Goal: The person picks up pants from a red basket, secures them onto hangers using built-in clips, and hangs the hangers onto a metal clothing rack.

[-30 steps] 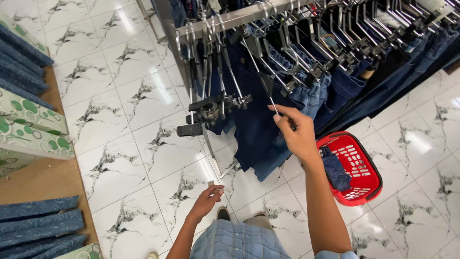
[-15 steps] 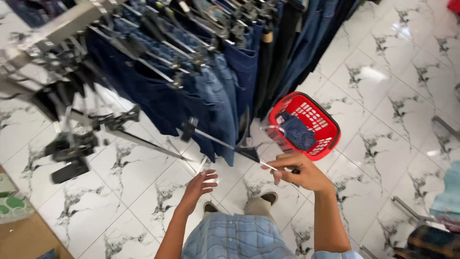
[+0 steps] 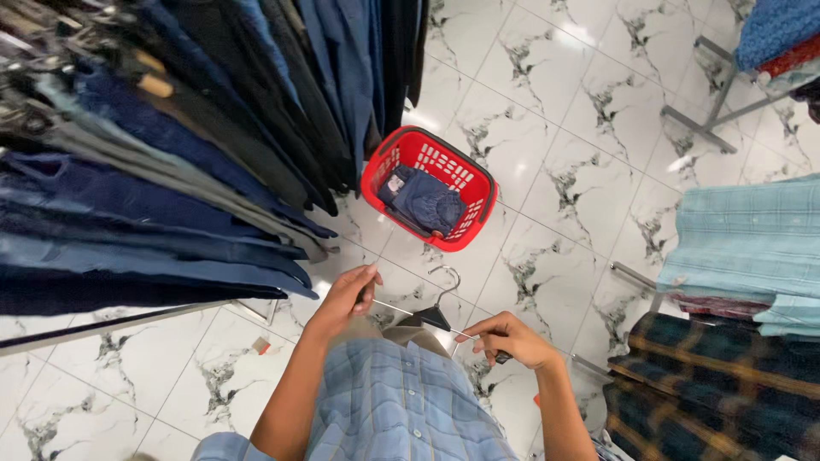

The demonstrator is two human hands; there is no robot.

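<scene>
as seen from above, looking down at the floor: a person holds a clothes hanger at lower centre of the frame.
left hand (image 3: 346,294): closed on the left end of the hanger.
right hand (image 3: 510,339): closed on the right end.
hanger (image 3: 431,314): black with a metal hook, level between both hands, above the marble floor (image 3: 547,171).
basket (image 3: 386,162): red, centre of frame, holding folded jeans (image 3: 423,201).
upper left: hanging jeans (image 3: 128,171) on a rack.

The basket (image 3: 427,189) sits on the floor (image 3: 555,102) with jeans (image 3: 424,201) in it, clothes rack (image 3: 154,154) left, hanger (image 3: 431,314) just below it
</scene>
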